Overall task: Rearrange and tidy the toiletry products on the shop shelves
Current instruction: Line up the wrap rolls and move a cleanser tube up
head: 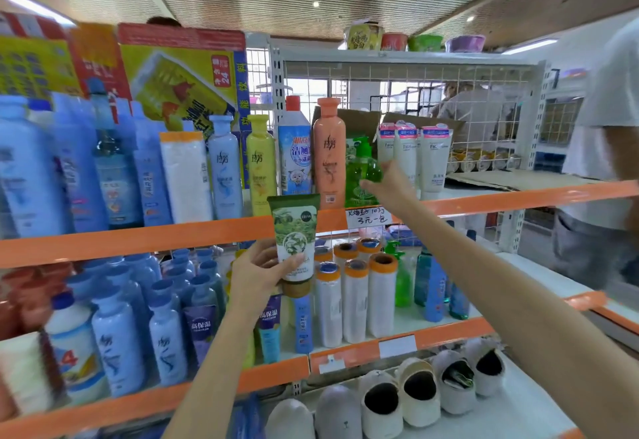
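My right hand point(387, 184) grips the green bottle point(363, 176), upright; my left hand point(257, 274) clamps the tube point(295, 238), upright, below-left.

Right grip point(383, 184) is hemmed by the orange bottle point(329, 151) leftward and white tubes point(415, 158) rightward; bare shelf point(484, 189) lies farther right.

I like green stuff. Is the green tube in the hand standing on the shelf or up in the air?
In the air. The left hand grips the green tube near its cap, in front of the orange shelf edge.
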